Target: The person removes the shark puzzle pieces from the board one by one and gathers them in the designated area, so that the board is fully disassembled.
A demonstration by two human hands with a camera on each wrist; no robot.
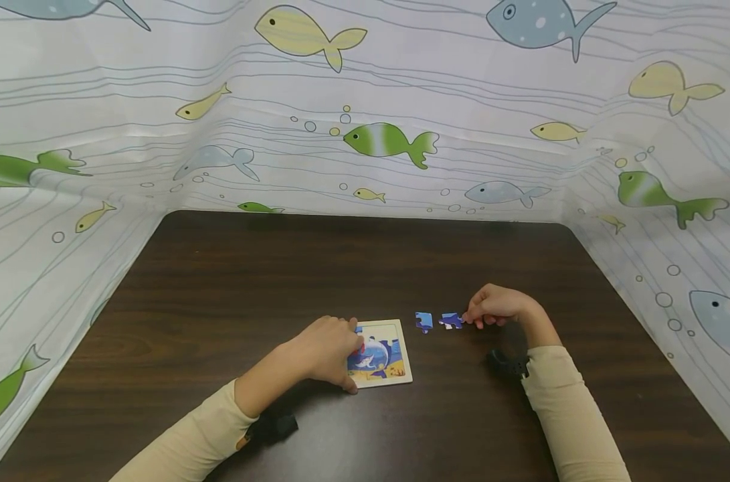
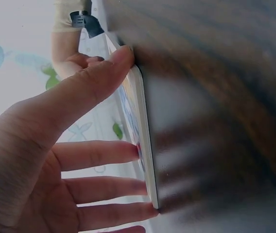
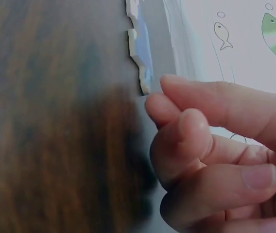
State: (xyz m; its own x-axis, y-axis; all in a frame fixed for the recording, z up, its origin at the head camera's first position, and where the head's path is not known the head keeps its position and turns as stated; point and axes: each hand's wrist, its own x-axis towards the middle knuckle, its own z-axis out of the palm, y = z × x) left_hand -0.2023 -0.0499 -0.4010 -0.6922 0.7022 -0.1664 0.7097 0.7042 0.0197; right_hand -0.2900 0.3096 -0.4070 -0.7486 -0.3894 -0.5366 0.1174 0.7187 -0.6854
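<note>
A square wooden picture puzzle with a sea scene lies on the dark table. My left hand holds it by its left side, thumb at the near edge and fingertips along the opposite edge in the left wrist view. To its right lie two loose blue puzzle pieces, one puzzle piece closer to the board and another puzzle piece further right. My right hand is beside the further piece, fingers curled and fingertips close together. In the right wrist view nothing shows between them, and the piece lies just past the fingertips.
The brown table stretches around the hands. A white fabric screen printed with fish encloses its back and sides. A black strap device is on the right wrist and a black device on the left.
</note>
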